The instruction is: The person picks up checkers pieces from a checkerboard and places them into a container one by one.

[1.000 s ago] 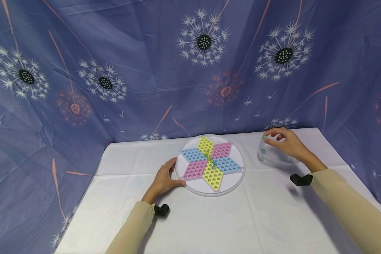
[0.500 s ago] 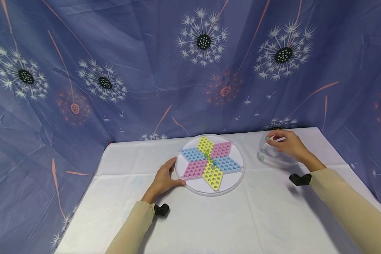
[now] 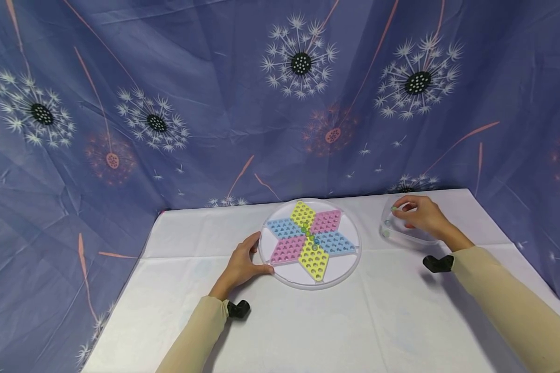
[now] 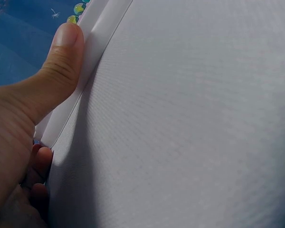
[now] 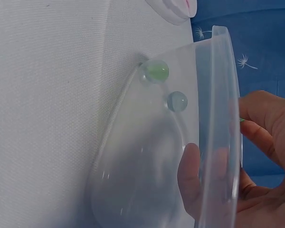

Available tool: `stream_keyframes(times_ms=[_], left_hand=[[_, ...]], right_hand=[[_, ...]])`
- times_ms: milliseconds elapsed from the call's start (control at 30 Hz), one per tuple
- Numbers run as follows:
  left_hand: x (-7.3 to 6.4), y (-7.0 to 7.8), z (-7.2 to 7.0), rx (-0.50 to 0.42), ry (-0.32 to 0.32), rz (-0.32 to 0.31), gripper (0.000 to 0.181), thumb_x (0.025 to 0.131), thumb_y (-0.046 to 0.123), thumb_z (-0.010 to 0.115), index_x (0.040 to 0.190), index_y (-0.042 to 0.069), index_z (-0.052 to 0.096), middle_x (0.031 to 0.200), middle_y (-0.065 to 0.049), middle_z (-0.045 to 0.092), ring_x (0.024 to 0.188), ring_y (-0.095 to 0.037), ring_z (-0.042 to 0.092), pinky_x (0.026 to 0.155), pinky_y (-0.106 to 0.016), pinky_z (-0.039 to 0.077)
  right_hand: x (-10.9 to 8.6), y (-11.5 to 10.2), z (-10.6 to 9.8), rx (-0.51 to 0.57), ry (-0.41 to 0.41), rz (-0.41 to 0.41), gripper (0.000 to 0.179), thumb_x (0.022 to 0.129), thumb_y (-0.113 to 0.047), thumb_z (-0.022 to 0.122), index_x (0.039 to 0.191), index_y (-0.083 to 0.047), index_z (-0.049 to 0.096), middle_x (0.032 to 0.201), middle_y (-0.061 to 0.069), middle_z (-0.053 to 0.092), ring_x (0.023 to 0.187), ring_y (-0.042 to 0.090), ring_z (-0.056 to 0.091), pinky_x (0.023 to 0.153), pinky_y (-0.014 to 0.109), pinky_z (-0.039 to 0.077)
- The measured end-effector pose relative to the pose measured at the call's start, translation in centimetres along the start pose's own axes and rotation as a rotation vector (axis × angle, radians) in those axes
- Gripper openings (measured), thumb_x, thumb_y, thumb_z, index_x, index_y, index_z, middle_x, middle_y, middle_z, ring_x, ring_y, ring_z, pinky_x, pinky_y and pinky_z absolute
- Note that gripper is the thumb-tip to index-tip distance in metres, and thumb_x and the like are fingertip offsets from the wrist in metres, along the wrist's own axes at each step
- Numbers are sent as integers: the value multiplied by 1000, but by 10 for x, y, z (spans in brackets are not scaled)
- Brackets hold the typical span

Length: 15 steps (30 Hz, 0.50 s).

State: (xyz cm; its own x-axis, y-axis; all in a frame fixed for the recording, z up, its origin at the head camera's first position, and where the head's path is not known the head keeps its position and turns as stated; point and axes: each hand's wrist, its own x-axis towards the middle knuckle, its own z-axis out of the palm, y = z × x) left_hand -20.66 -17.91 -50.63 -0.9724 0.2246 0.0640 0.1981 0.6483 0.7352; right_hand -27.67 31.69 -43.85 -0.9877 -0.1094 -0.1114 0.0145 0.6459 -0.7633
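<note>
In the head view, a round white Chinese checkers board [image 3: 287, 272] with a yellow, pink and blue star lies flat. Several glass marbles [image 3: 308, 234] line its middle. My left hand [image 3: 240, 264] holds the board's left rim, thumb at the near side and fingers farther back; the left wrist view has the thumb [image 4: 66, 61] against the rim. My right hand [image 3: 422, 215] is over a clear plastic container [image 3: 403, 238], pinching a green marble [image 3: 394, 209]. One of its fingers [image 5: 190, 180] reaches down inside the container wall. That marble is mostly hidden in the right wrist view.
Inside the container, near its left corner, lie a green marble [image 5: 156, 71] and a pale blue one [image 5: 177, 101]. A white cloth [image 3: 317, 326] covers the table. Behind it hangs a blue curtain [image 3: 205, 129] with dandelion prints.
My right hand has shifted slightly right and lower over the container, with the green marble still between its fingers. My left hand and the board have stayed in place.
</note>
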Motion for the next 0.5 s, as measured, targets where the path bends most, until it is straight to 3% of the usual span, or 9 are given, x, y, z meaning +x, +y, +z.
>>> stream_keyframes(times_ms=[367, 500], left_hand=[[0, -1, 1, 8, 6, 5, 116, 56, 40, 94, 152, 12, 34, 110, -6, 53, 100, -21, 43, 92, -40, 37], [0, 0, 0, 8, 7, 2, 116, 57, 39, 94, 152, 12, 34, 111, -6, 53, 100, -21, 44, 92, -40, 37]], right_hand=[[0, -1, 1, -3, 3, 8, 37, 94, -29, 66, 123, -7, 61, 120, 23, 49, 83, 33, 68, 69, 37, 56], [-1, -1, 2, -10, 4, 26, 45, 93, -33, 67, 129, -9, 56, 120, 23, 48, 82, 33, 68, 68, 38, 56]])
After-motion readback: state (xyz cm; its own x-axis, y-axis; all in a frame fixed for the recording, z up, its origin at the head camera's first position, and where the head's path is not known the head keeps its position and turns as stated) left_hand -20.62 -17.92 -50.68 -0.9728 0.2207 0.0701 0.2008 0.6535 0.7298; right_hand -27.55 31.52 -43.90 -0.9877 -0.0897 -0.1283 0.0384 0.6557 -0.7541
